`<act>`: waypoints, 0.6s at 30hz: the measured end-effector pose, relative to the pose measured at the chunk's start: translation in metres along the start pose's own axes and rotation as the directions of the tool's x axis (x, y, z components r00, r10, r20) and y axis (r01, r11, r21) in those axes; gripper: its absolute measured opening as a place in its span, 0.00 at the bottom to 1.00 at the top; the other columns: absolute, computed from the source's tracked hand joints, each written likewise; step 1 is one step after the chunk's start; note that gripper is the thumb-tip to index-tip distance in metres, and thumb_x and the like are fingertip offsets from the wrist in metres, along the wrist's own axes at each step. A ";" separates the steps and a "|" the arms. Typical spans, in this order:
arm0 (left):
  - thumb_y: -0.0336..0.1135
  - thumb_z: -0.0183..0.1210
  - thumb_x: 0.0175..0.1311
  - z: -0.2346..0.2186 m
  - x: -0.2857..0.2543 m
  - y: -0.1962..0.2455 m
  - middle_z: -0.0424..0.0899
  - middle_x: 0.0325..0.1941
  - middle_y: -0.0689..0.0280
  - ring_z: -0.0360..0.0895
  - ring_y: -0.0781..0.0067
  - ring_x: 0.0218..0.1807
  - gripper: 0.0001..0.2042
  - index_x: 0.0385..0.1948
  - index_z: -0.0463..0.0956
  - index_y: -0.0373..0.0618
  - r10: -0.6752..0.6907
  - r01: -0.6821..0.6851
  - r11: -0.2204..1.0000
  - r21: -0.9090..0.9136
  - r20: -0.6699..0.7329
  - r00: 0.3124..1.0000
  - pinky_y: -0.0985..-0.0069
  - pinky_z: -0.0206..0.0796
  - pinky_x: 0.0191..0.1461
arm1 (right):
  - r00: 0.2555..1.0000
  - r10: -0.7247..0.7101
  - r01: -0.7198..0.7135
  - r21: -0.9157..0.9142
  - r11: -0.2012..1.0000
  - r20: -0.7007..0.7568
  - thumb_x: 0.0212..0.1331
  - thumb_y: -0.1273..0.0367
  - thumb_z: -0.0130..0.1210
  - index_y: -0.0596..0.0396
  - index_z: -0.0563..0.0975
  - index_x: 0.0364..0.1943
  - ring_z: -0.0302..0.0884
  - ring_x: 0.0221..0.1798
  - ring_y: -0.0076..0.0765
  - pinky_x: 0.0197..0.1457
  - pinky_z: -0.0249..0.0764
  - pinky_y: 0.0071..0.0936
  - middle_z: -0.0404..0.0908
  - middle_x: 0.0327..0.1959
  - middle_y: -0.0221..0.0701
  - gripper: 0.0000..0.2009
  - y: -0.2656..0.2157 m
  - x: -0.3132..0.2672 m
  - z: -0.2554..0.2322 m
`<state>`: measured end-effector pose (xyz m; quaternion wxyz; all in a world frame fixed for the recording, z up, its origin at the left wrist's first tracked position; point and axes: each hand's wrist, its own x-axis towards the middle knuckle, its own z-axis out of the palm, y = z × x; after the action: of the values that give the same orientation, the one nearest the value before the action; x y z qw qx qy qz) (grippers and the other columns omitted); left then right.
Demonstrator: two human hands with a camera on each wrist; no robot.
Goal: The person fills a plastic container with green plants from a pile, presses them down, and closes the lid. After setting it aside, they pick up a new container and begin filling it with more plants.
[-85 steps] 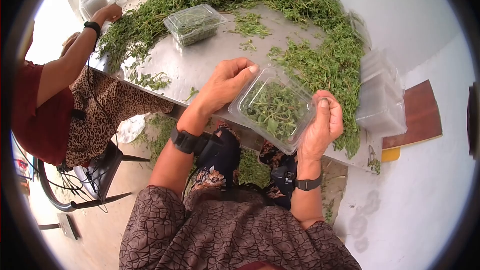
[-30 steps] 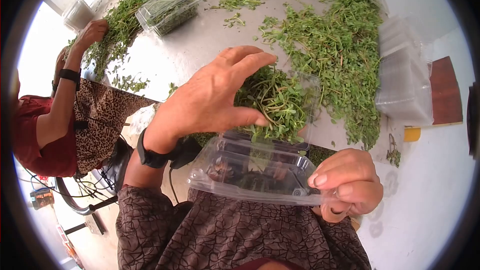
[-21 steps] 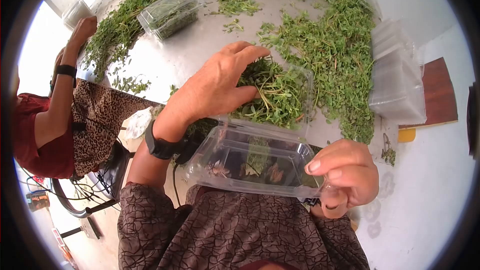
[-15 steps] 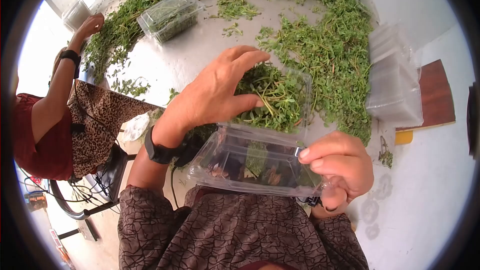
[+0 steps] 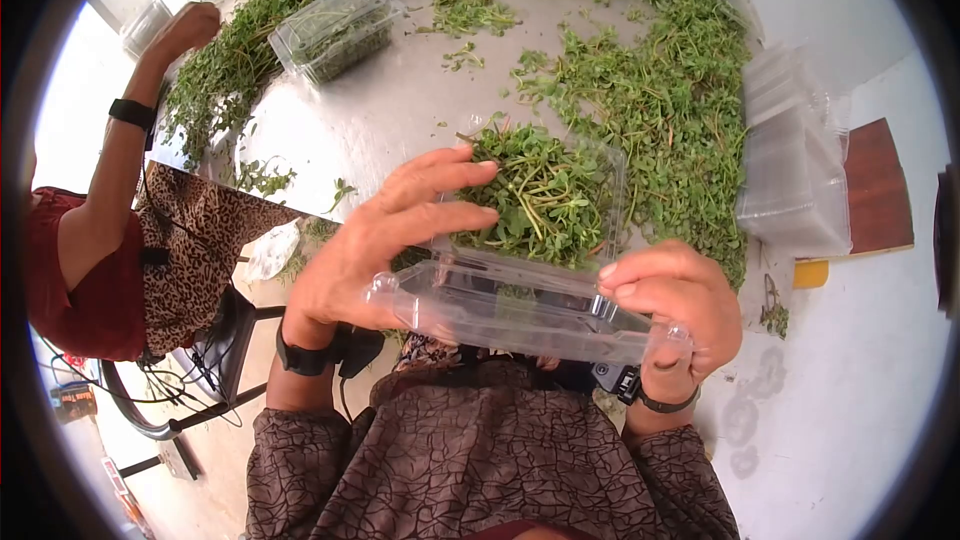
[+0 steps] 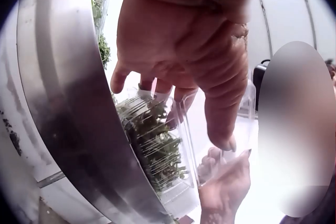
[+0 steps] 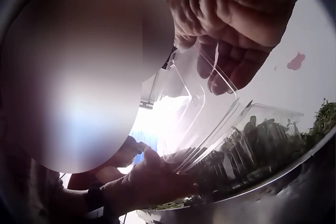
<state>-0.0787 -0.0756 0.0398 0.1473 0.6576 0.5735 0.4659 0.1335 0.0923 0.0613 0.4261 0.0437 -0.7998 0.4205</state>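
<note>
A clear plastic clamshell box sits at the table's near edge, heaped with leafy green sprigs. Its hinged lid stands swung up on the person's side. The right hand pinches the lid's right end between thumb and fingers; the right wrist view shows the lid slanting down from that hand. At the left end is the left hand, its fingers spread and nearly straight against the greens. Its thumb shows through the lid's plastic. In the left wrist view, the left thumb reaches the lid.
Loose greens cover the table's right side and back. A filled clamshell box stands farther back. Stacked empty clear boxes are at the right edge. At left, another person's arm reaches over the table, above a chair.
First both hands held the box up; then it came down with its lid raised. Since half a second ago, the left hand has shifted from over the greens toward the lid's left end.
</note>
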 end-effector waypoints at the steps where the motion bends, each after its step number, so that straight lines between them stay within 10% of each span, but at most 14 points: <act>1: 0.62 0.70 0.33 0.003 0.003 0.002 0.68 0.65 0.57 0.57 0.50 0.70 0.40 0.50 0.77 0.46 -0.011 0.007 0.994 0.112 0.032 0.999 0.53 0.53 0.69 | 1.000 -0.004 0.004 -0.001 1.000 0.001 0.60 0.46 0.50 0.60 0.77 0.31 0.79 0.26 0.37 0.27 0.73 0.26 0.81 0.31 0.40 0.26 0.002 0.001 -0.001; 6: 0.62 0.65 0.40 0.009 0.015 0.005 0.69 0.64 0.57 0.58 0.49 0.68 0.32 0.42 0.81 0.45 -0.048 0.023 0.958 0.285 0.082 0.996 0.53 0.55 0.67 | 0.977 -0.110 0.133 -0.121 0.984 0.181 0.59 0.37 0.39 0.64 0.78 0.38 0.79 0.38 0.47 0.38 0.75 0.35 0.81 0.40 0.46 0.37 0.013 0.018 -0.009; 11: 0.56 0.65 0.45 0.013 0.018 0.003 0.69 0.63 0.57 0.60 0.50 0.67 0.26 0.40 0.82 0.45 -0.012 -0.010 0.943 0.332 0.067 0.998 0.55 0.56 0.66 | 0.915 0.076 0.008 -0.206 0.979 0.396 0.60 0.34 0.16 0.62 0.78 0.44 0.70 0.56 0.55 0.64 0.55 0.52 0.81 0.45 0.43 0.46 0.020 0.019 -0.016; 18: 0.49 0.64 0.46 0.011 0.018 0.001 0.69 0.64 0.57 0.59 0.51 0.67 0.21 0.38 0.82 0.43 -0.002 -0.023 0.957 0.290 0.086 0.996 0.56 0.55 0.66 | 0.872 0.116 -0.009 -0.222 0.975 0.475 0.59 0.34 0.14 0.62 0.76 0.48 0.69 0.57 0.57 0.64 0.54 0.53 0.80 0.47 0.42 0.47 0.027 0.029 -0.018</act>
<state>-0.0708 -0.0561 0.0431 0.0712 0.6945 0.6254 0.3487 0.1148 0.1310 0.0700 0.2003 0.0760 -0.9223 0.3217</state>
